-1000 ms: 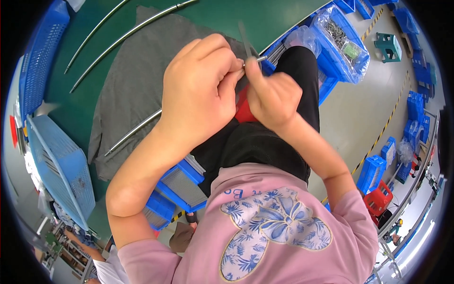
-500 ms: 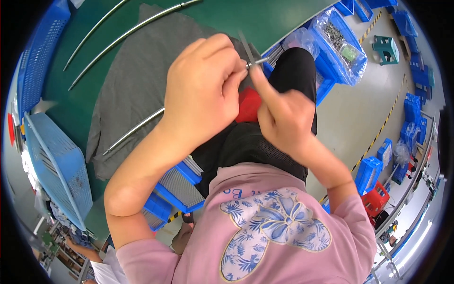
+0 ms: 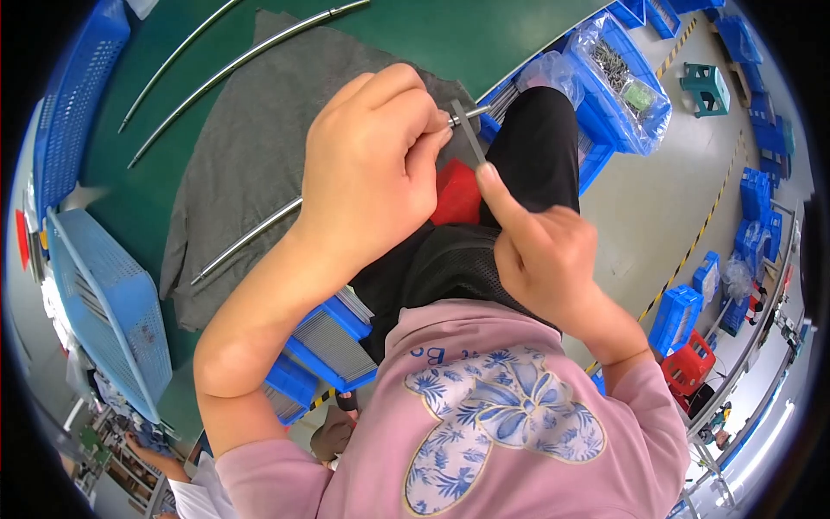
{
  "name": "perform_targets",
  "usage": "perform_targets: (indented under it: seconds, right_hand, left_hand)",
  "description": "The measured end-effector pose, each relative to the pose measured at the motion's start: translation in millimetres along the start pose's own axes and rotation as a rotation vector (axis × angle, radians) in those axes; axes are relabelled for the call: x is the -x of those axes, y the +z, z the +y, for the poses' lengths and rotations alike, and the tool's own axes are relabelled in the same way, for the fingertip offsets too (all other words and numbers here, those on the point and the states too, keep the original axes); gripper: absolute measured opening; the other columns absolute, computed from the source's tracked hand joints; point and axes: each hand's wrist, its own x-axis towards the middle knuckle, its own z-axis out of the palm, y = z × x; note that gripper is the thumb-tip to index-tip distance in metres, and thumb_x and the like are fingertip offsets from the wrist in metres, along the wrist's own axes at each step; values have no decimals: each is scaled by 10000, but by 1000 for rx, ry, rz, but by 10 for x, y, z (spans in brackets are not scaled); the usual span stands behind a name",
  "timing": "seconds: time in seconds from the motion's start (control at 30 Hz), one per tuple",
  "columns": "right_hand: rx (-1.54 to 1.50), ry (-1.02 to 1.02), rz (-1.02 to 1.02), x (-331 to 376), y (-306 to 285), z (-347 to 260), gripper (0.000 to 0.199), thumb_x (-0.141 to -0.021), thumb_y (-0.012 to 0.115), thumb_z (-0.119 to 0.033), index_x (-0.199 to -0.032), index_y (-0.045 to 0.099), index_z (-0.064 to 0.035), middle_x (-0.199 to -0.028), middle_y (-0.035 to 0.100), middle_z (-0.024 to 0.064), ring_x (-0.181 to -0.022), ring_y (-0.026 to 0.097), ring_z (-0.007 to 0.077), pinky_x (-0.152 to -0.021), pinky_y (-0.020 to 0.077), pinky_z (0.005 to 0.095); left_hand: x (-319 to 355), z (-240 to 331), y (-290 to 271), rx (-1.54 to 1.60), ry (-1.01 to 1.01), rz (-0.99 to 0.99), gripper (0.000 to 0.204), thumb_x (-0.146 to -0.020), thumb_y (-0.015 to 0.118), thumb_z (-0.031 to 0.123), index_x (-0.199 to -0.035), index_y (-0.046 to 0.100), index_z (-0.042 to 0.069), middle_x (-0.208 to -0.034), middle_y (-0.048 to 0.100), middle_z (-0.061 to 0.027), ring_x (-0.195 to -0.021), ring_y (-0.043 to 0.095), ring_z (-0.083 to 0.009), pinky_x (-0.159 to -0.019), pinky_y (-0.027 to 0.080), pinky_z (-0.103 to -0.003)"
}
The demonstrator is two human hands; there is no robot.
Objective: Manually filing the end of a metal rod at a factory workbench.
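Note:
My left hand (image 3: 372,151) is closed around a shiny metal rod (image 3: 246,240). The rod's long part runs out past my wrist over the grey cloth, and its narrow stepped tip sticks out beyond my fingertips. In my right hand (image 3: 546,251) is a thin flat grey file (image 3: 469,134), gripped at its near end with the index finger stretched along it. The file lies slantwise across the rod's tip, close to my left thumb and fingers; the rest of its handle end is hidden in my palm.
Two more metal rods (image 3: 229,67) lie on the green table (image 3: 450,35) and grey cloth (image 3: 225,164). A light blue basket (image 3: 130,303) stands at left. Blue bins (image 3: 341,346) sit below the table, and a bin of small metal parts (image 3: 614,69) is at upper right. Something red (image 3: 458,190) lies by my lap.
My right hand has drawn back toward lower right, sliding the file along with it across the rod tip. My left hand and the rod stay nearly still.

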Motion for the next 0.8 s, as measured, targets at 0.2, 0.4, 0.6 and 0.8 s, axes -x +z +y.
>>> perform_targets:
  seconds: [0.2, 0.4, 0.6, 0.8]
  right_hand:
    - [95, -134, 101, -88, 160, -12, 601, -607, 573, 48, -1202, 618, -22, -472, 418, 61, -398, 422, 191, -437, 359, 323]
    - [80, -230, 318, -184, 507, 157, 534, -585, 613, 57, -1117, 646, 24, -521, 417, 9, -414, 423, 154, -444, 359, 280]
    - [50, -366, 317, 282, 737, 681, 432, -612, 633, 83, -1043, 638, 61, -536, 431, 25, -426, 438, 174, -456, 380, 298]
    - [-139, -110, 499, -85, 418, 535, 390, -675, 617, 98, -1048, 672, -2, -539, 477, 37, -414, 441, 168, -427, 353, 264]
  left_hand:
    - [32, -32, -21, 12, -31, 7, 129, -641, 668, -42, -666, 553, 11, -691, 531, -74, -640, 536, -280, -564, 435, -357]
    - [9, -18, -35, -27, -14, -6, 134, -646, 674, -45, -670, 555, 11, -689, 536, -75, -633, 539, -268, -562, 433, -351]
    - [0, -21, -93, -22, -39, -54, 125, -652, 686, -38, -692, 578, 11, -678, 533, -73, -620, 536, -259, -554, 430, -343]
    - [14, -45, -112, -37, 0, -50, 122, -652, 695, -30, -718, 599, 9, -679, 528, -74, -613, 537, -254, -546, 430, -334]
